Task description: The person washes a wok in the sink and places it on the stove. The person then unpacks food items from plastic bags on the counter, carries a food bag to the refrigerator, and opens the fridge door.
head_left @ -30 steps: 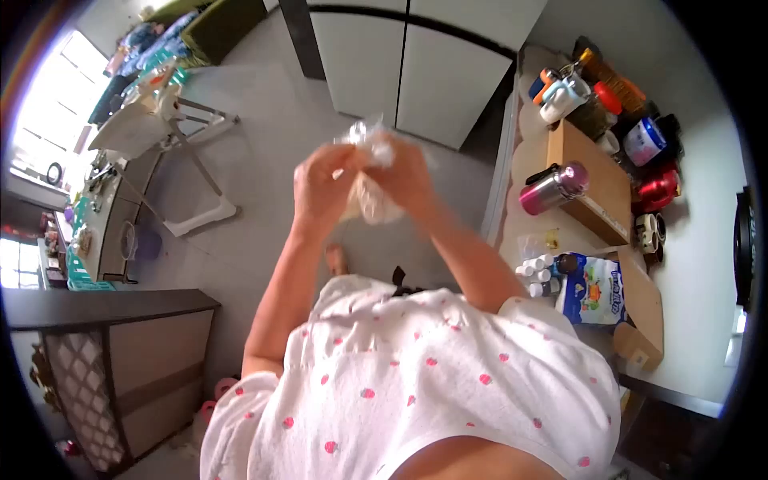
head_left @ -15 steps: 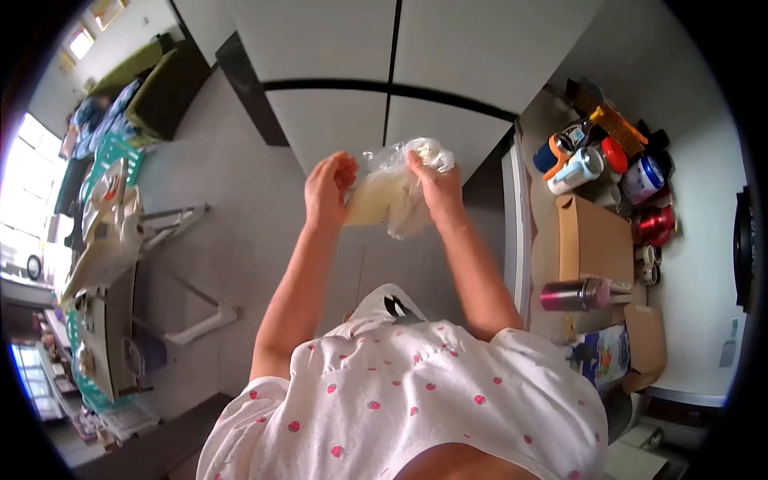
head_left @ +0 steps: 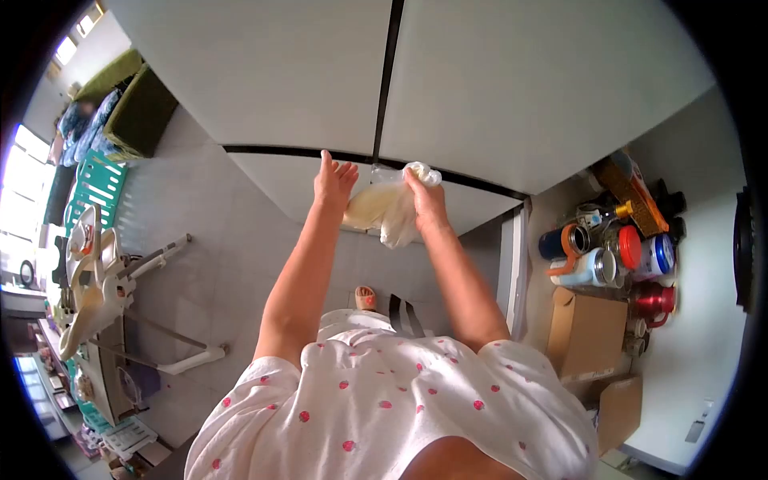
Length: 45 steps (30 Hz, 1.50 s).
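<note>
A clear plastic bag (head_left: 398, 222) with something flat and pale yellow inside hangs in front of the lower doors of a white cabinet-like appliance, likely a fridge (head_left: 472, 104). My right hand (head_left: 428, 202) grips its bunched top, thumb pressed over the crumpled white plastic. On the left, my left hand (head_left: 334, 184) is open, thumb up and fingers apart, beside the bag's yellow part and close to the dark gap between upper and lower doors. Whether the left hand touches the bag I cannot tell.
To the right, a counter holds a cardboard box (head_left: 588, 332), a light blue bottle (head_left: 588, 268), a red jug (head_left: 652, 300) and several jars. A white high chair (head_left: 104, 280) stands at left, with a green sofa (head_left: 140, 112) behind. My slippered foot (head_left: 366, 298) is on the tiled floor.
My left hand has opened, its curled fingers now spread. I have moved closer to the doors, which fill more of the view. The bag stays in my right hand.
</note>
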Motion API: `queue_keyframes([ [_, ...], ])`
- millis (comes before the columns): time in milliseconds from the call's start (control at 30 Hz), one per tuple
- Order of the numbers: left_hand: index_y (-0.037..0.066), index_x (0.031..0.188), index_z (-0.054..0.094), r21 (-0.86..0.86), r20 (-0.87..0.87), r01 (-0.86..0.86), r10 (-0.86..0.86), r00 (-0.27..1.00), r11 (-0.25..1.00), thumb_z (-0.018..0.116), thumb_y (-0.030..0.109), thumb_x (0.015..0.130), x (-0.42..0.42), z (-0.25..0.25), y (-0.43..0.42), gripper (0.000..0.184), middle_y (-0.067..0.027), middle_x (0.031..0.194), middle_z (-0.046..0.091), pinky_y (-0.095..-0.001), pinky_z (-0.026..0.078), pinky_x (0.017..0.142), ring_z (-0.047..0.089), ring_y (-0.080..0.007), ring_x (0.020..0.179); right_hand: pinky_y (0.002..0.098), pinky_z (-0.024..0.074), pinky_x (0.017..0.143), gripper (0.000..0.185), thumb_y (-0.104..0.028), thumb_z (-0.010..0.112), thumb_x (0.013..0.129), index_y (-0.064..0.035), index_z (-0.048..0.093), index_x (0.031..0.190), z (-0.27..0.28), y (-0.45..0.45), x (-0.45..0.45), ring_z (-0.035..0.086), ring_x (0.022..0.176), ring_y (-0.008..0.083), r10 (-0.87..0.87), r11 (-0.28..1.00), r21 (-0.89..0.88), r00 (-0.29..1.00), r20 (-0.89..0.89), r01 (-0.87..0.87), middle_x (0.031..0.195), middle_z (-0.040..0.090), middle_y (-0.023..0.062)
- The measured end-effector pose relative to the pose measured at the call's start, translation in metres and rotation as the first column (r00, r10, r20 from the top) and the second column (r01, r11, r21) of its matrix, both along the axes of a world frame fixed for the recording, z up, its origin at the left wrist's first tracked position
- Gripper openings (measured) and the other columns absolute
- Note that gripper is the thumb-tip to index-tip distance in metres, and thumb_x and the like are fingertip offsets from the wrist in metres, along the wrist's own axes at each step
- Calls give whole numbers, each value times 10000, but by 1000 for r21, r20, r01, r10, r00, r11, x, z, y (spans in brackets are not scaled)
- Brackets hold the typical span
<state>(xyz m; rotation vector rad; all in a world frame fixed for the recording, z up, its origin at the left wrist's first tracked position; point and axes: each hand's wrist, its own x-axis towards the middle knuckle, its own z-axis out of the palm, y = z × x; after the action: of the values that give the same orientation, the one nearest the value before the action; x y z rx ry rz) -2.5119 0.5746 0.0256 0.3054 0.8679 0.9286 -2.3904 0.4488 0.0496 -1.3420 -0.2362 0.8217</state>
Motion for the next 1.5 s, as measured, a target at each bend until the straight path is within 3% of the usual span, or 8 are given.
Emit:
queue_keyframes([
  [433,-14,1132,439,107,44,-10,5,999,994,430,609,799,35,-16,30,706,-103,951,551,-323,458,653,529,-205,784,325,431,744,386,-269,694,714,-14,579,980,-29,60,5,549,840,183,247,957,-157,969,-8,-246,930,590,75],
  [700,8,1277,316,35,-123,6,-2,992,999,321,630,821,6,7,-8,772,-97,1248,431,-368,405,870,437,-222,1117,302,430,752,316,-262,670,732,-37,609,946,-12,38,-13,552,847,158,378,911,-205,923,68,-358,910,608,52],
  [867,-58,1196,391,40,-113,140,-135,984,989,343,672,787,-66,-26,-27,839,-130,1162,488,-346,365,918,480,-226,1035,293,440,724,291,-226,665,721,-27,613,928,-4,12,-48,557,803,149,513,856,-163,845,151,-491,885,611,59],
  [900,0,1132,475,6,-70,161,-161,985,987,351,646,808,-83,-27,-32,733,-57,1016,555,-308,399,795,520,-178,898,293,445,710,277,-216,659,722,-29,615,921,-1,6,-57,559,787,147,535,837,-184,842,74,-516,876,612,60],
  [1133,34,1201,437,96,-139,-24,38,990,995,528,422,834,-177,-2,-78,542,-71,1134,519,-333,409,867,517,-195,1008,298,456,710,308,-233,667,695,-19,618,911,-23,-22,-143,580,785,170,689,724,-194,683,245,-661,860,625,85],
  [1200,35,1252,388,438,-556,302,-9,831,847,585,299,809,-206,-2,-86,552,-69,1185,486,-335,406,885,489,-203,1059,299,457,710,304,-231,665,697,-18,618,909,-26,-24,-163,581,789,172,708,705,-199,662,245,-681,865,626,89],
  [1333,30,1271,363,361,-80,-21,54,995,932,562,245,826,-265,-24,-77,533,-67,1245,441,-338,380,924,443,-203,1123,304,455,691,297,-231,669,706,-12,613,899,-38,-22,-191,579,753,170,723,685,-244,598,346,-686,828,621,76],
  [1500,75,1127,519,187,36,-343,343,939,920,554,231,817,-325,-33,-64,349,-48,1100,557,-357,482,793,545,-216,993,305,448,661,272,-227,668,720,-18,613,885,-18,-15,-196,572,716,161,664,741,-122,693,282,-660,784,608,58],
])
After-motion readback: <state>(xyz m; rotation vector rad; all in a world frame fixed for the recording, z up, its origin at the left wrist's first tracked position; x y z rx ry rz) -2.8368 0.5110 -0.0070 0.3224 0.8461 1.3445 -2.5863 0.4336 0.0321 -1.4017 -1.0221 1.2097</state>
